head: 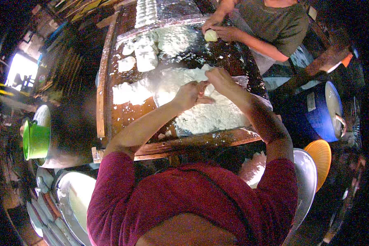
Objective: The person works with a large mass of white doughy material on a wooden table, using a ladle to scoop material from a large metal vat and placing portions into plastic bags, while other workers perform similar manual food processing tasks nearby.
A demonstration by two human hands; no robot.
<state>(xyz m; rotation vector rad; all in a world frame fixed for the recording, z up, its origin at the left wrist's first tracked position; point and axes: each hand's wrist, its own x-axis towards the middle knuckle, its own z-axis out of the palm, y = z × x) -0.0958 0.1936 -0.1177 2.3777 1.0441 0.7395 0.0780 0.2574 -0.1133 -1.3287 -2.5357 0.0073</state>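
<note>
Both of my hands are over a mound of white, crumbly, dough-like mass (pixel 212 118) spread on plastic sheeting at the front of the wooden table. My right hand (pixel 220 78) is curled, with a small white piece (pixel 206 67) at its fingertips; whether this is dough or plastic is unclear. Just left of it, my left hand (pixel 189 94) has bent fingers and an extended, blurred digit above the mass. What lies between the two hands is partly hidden. To the left on the tabletop are loose white crumbs (pixel 132 93).
Smooth white rolls (pixel 146 57) and white powder (pixel 176 40) lie farther back. Across the table, a co-worker's hands (pixel 223 30) hold a pale lump (pixel 211 35). A raised wooden rim (pixel 102 92) edges the table. Around it stand a blue drum (pixel 321 113), a green bucket (pixel 37 140) and metal basins (pixel 303 181).
</note>
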